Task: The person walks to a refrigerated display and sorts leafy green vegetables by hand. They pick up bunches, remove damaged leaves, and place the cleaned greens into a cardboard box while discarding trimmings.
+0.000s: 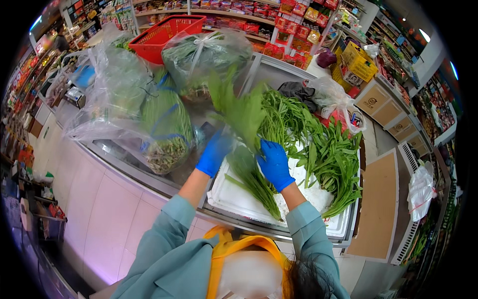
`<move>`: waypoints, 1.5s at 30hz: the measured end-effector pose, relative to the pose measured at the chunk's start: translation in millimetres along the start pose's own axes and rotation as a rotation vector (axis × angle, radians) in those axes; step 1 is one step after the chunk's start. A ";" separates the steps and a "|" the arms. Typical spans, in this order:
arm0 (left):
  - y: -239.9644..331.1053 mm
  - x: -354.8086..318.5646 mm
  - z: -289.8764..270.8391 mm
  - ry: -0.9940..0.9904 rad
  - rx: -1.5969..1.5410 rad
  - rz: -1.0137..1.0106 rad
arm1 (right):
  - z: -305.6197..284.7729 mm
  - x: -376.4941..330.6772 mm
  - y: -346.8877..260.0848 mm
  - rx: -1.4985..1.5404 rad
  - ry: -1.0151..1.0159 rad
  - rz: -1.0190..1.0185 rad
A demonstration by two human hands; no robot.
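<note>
Blurred greens (242,112) are raised at the far left of the tray (218,195), seemingly by the left hand (216,151); whether its fingers, or those of the right hand (274,163) above the tray, are clenched cannot be told. Greens could be spilled through loose gripping.

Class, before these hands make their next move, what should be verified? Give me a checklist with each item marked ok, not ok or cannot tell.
1. Gloves on: ok; left hand and right hand both wear blue.
2. Left hand's hold on the raised greens: cannot tell; motion blurs both.
3. Right hand's grip: cannot tell; its fingertips are hard to make out among the greens.
4. Long stems on the white tray: ok; they lie across it.
5. Tray's right side free of greens: not ok; a leafy pile covers much of it.
6. Red basket apart from both hands: ok.
</note>
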State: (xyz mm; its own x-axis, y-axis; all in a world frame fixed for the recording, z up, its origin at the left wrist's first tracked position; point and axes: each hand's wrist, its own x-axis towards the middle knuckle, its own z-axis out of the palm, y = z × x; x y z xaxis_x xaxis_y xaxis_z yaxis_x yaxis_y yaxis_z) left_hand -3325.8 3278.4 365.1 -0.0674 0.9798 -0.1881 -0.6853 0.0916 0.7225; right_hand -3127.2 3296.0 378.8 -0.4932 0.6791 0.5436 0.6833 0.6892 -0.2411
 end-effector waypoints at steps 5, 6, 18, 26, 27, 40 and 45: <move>-63.5 -36.9 -69.8 0.336 0.894 0.750 | -14.2 -72.2 -35.5 -0.099 -0.468 0.176; -60.5 -40.5 -59.3 0.178 1.084 0.753 | -18.3 -95.1 -38.4 -0.121 -0.489 0.224; -97.9 17.7 -2.1 -0.419 1.907 0.716 | -62.3 -159.9 -21.5 -0.003 -0.413 0.521; -100.9 11.9 -7.9 -0.561 2.218 0.438 | -138.9 -203.2 45.8 0.010 -0.213 0.857; -105.2 14.5 -11.3 -0.608 2.265 0.431 | -135.4 -210.2 49.7 0.010 -0.203 0.893; -63.8 -19.7 7.1 -0.689 2.297 0.545 | -65.3 -156.7 -15.9 0.199 -0.146 0.549; -74.4 -25.0 -8.4 -0.577 2.186 0.887 | -67.0 -184.5 0.7 0.264 -0.132 0.589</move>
State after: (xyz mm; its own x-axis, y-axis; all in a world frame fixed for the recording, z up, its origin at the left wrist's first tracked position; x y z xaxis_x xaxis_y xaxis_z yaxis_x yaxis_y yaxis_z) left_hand -3279.2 3245.6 310.4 0.5801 0.7709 0.2631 0.8083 -0.5847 -0.0688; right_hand -2999.6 3154.2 332.2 -0.1508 0.9753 0.1613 0.7124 0.2204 -0.6663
